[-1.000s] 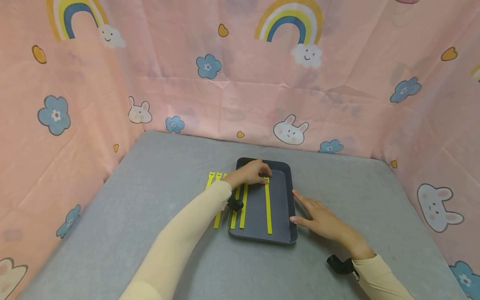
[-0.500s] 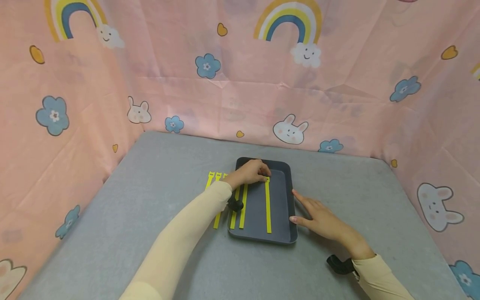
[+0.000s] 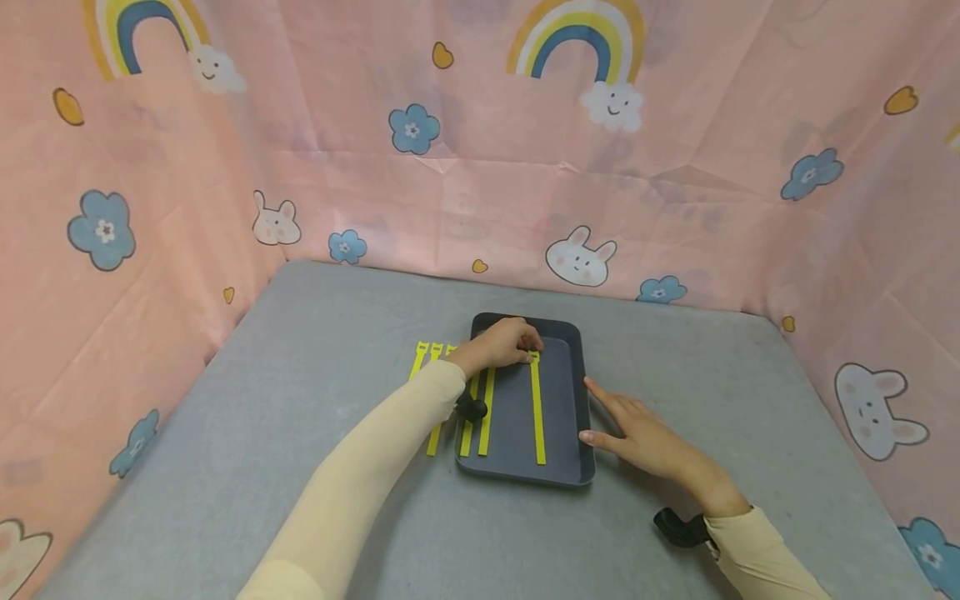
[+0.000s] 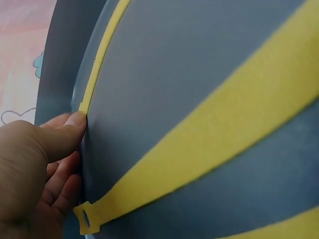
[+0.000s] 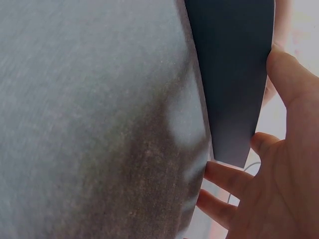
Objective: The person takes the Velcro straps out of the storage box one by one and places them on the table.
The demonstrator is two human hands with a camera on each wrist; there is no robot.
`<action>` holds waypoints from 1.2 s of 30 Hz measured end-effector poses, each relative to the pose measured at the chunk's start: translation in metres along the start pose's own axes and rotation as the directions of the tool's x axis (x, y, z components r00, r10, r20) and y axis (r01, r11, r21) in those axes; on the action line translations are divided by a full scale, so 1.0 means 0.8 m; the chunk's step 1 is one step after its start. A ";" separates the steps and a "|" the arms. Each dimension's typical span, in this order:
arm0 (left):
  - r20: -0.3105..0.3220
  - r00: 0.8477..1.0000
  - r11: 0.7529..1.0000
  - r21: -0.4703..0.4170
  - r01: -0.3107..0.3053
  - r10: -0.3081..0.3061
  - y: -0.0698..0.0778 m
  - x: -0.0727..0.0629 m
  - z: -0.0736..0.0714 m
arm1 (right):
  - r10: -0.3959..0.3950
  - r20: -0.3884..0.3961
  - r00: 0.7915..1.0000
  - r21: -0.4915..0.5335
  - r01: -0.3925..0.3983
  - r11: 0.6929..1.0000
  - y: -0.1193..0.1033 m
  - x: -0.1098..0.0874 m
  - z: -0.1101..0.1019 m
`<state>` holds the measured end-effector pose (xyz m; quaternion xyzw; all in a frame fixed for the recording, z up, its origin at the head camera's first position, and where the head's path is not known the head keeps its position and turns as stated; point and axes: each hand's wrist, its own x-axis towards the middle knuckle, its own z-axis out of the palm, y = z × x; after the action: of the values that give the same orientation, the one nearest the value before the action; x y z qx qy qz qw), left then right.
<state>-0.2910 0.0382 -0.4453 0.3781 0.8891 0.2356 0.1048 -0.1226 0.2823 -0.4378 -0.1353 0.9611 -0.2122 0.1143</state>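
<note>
From the head, the left hand (image 3: 504,343) is pinching a yellow cable strap (image 3: 538,417) in the gray tray (image 3: 561,417); the right hand (image 3: 645,437), fingers spread, is touching its side. By left wrist, the strap's looking light, limp, best held where the thumb (image 4: 67,133) is hiding its end. The right-wrist frame is cropping the tray.

Head view: we look forward and down over the desk (image 3: 360,333), tray (image 3: 513,425) at lower centre. Wrist views are close: left faces the tray's floor, right its side wall, upper right. All three share the tray.
</note>
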 end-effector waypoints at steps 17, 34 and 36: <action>-0.012 1.000 1.000 -0.004 -0.021 0.021 0.000 0.001 0.003 | -0.006 -0.003 1.000 -0.012 0.006 1.000 -0.002 0.000 -0.001; -0.016 0.997 0.997 0.005 -0.079 0.079 -0.001 0.003 0.011 | -0.002 0.002 1.000 -0.012 0.002 1.000 0.000 0.000 0.000; -0.011 0.996 0.996 0.001 -0.084 0.084 -0.001 0.003 0.010 | -0.005 0.000 1.000 -0.010 0.005 1.000 0.001 0.001 0.001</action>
<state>-0.2903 0.0424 -0.4529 0.4139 0.8730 0.2418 0.0898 -0.1230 0.2826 -0.4386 -0.1381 0.9617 -0.2077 0.1134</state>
